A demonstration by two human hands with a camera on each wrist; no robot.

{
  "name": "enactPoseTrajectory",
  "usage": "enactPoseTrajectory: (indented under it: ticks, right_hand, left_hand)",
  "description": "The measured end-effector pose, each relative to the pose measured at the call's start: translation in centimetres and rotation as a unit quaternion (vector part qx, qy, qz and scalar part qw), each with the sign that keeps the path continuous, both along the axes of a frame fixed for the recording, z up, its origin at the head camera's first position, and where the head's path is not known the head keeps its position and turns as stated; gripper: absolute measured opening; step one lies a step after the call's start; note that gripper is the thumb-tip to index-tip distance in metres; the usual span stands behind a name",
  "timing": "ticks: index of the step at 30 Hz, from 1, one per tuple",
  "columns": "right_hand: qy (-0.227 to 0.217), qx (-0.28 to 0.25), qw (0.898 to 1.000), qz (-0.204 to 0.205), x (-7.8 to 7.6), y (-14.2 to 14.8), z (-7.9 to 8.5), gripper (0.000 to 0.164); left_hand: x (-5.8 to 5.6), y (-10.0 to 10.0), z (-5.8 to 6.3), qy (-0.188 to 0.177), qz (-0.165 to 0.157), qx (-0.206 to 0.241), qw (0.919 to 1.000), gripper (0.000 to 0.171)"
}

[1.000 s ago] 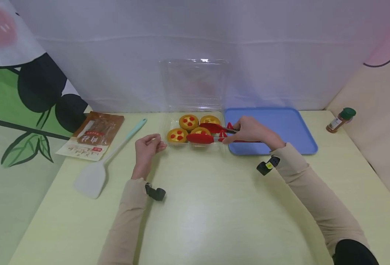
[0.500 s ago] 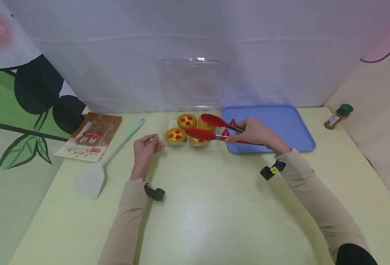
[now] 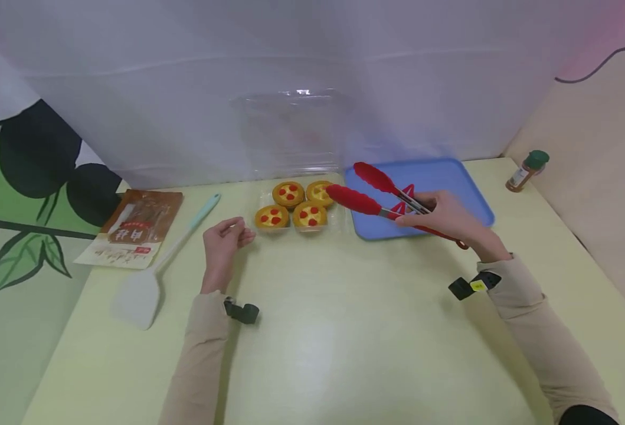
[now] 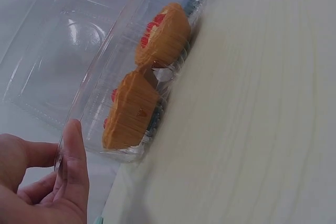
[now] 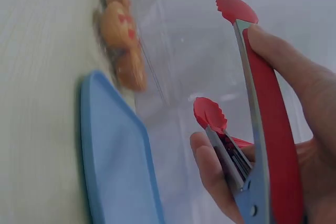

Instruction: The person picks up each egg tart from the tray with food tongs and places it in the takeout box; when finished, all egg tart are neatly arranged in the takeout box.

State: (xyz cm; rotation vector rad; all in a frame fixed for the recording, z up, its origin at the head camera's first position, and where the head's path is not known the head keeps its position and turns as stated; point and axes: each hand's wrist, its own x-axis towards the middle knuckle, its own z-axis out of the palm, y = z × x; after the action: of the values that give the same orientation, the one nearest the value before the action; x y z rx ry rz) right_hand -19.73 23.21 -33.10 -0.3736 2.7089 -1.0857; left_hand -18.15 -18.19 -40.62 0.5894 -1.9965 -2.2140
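My left hand (image 3: 226,245) pinches the near left rim of a clear plastic clamshell box (image 4: 100,56). Its transparent lid (image 3: 291,127) stands raised at the back. Inside sit several round golden tarts (image 3: 310,214) topped with red pieces, in two rows. My right hand (image 3: 445,217) grips a pair of red-tipped kitchen tongs (image 3: 353,199) over the blue tray (image 3: 466,206). The tongs' arms are spread apart, with nothing between their heads. In the right wrist view, my thumb and fingers lie along opposite arms of the tongs (image 5: 275,129).
Left of the box lie a white spatula (image 3: 137,298) with a pale green handle and a brown and white food packet (image 3: 139,227). A green-capped spice bottle (image 3: 526,171) stands at the back right. A white cloth wall (image 3: 424,88) rises behind the table.
My right hand has drawn the spread tongs away from over the tarts, up and to the right over the blue tray. My left hand keeps its place at the box's rim.
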Motion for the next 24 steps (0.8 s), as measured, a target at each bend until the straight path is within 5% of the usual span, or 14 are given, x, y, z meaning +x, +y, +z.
enactPoseTrajectory:
  ticks: [11, 16, 24]
  right_hand:
    - [-0.007, 0.091, 0.986, -0.142, 4.4, 11.4, -0.9, 0.054]
    - [0.004, 0.116, 0.969, -0.218, 6.6, 16.0, -1.8, 0.054]
    - [-0.045, 0.135, 0.940, -0.309, 9.2, 20.1, -3.8, 0.066]
  left_hand:
    - [0.0, 0.0, 0.1, -0.004, 0.004, 0.033, 0.9994, 0.039]
    - [0.0, -0.1, 0.1, -0.007, 0.008, 0.050, 0.9987, 0.037]
    - [-0.3, 0.2, 0.0, -0.007, 0.009, 0.075, 0.9971, 0.030]
